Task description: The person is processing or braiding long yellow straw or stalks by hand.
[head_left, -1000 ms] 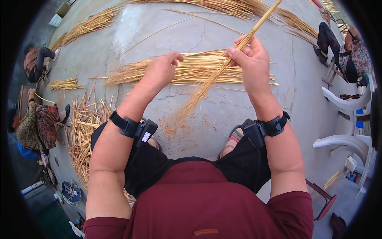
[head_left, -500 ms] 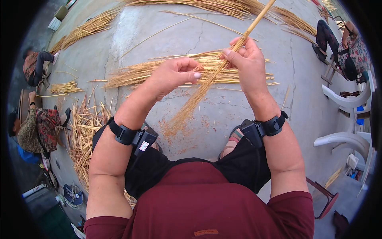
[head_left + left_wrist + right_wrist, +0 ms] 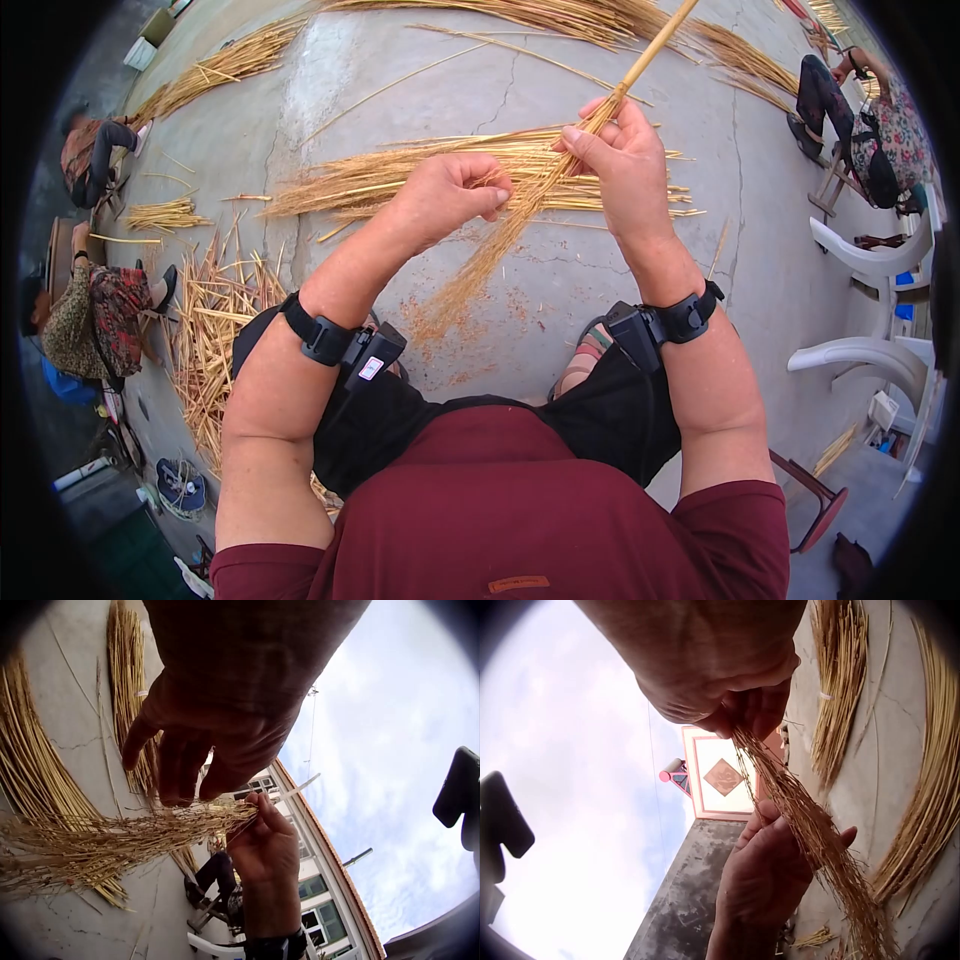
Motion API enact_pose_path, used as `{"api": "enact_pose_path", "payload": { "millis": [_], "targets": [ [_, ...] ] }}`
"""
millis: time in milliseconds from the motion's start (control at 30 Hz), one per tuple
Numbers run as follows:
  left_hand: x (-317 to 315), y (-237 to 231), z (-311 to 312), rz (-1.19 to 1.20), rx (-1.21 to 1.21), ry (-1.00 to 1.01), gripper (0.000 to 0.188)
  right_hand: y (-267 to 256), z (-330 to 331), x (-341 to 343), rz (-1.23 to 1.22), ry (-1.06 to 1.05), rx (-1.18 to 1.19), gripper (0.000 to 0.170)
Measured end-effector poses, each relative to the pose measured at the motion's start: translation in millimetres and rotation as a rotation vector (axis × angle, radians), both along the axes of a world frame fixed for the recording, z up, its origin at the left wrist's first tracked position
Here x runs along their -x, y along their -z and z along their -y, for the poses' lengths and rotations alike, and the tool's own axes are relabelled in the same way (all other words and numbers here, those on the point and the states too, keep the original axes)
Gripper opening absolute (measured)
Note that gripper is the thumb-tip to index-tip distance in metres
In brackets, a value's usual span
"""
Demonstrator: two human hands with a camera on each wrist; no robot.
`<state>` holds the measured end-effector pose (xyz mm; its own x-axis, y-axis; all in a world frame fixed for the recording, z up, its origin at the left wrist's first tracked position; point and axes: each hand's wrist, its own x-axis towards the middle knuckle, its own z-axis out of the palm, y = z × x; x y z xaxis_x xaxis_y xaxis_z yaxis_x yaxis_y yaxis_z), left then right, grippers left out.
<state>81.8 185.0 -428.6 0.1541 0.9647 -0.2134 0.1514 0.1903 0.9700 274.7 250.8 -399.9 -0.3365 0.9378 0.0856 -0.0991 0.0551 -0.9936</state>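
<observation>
In the head view, a bunch of broomcorn [image 3: 500, 245] slants across the middle, its feathery heads pointing down and its pale stalks [image 3: 655, 50] toward the top right. My right hand [image 3: 630, 160] grips it where heads meet stalks, thumb on top. Fingers curled, my left hand [image 3: 450, 195] is beside the heads and pinches a few fine strands between thumb and fingers. The right wrist view has the left hand [image 3: 761, 877] behind the hanging heads. From the left wrist, its fingers hang over the spread heads [image 3: 142, 840]. Below lies a layer of broomcorn [image 3: 350, 185].
Cut stalk pieces [image 3: 210, 340] are heaped at left, beside a small bundle [image 3: 165, 214]. More broomcorn bundles [image 3: 235, 60] lie farther back. Seated people [image 3: 85, 320] are at left and another person [image 3: 885, 140] at right, near white plastic chairs [image 3: 870, 250]. Reddish debris [image 3: 450, 330] dots the concrete.
My left hand has come rightward and lower, from above the layer on the ground to the side of the heads, its fingers closing. The right hand keeps its grip, shifted slightly left and down.
</observation>
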Motion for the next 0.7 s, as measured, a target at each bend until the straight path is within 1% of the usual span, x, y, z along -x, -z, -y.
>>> {"api": "enact_pose_path", "payload": {
  "millis": [100,200,300,367,400,500,533,600,700],
  "targets": [
    [-0.4,0.6,-0.1,-0.084,-0.015,0.008,0.006,0.1,1.5,1.1,-0.016,-0.004,0.022,0.022],
    [-1.8,-7.6,-3.2,-0.309,0.072,-0.016,0.004,1.6,6.9,4.1,-0.017,-0.029,0.028,0.022],
    [-2.8,-4.9,-5.5,-0.51,0.014,-0.085,0.009,7.2,11.6,8.6,-0.01,-0.05,0.02,0.022],
    [-8.8,-11.5,-7.4,-0.756,-0.099,-0.117,0.013,8.5,8.9,6.2,0.013,-0.055,-0.001,0.022],
    [-8.7,-13.5,-6.4,-0.878,-0.159,-0.132,0.015,6.4,8.4,5.6,-0.002,-0.025,-0.02,0.021],
    [12.6,3.2,-8.3,-1.028,-0.181,-0.099,0.021,-2.7,4.9,2.6,-0.043,0.045,-0.057,0.021],
    [19.7,6.9,-6.8,-1.045,-0.146,-0.087,0.022,-4.4,2.5,0.4,-0.054,0.064,-0.054,0.022],
    [24.2,-7.1,-5.5,-1.079,-0.081,-0.05,0.023,-4.5,-2.2,-4.6,-0.091,0.09,-0.042,0.022],
    [37.4,-11.6,-5.5,-1.06,-0.06,-0.135,0.016,-3.0,-7.3,-9.2,-0.149,0.081,-0.011,0.023]
  ]
}}
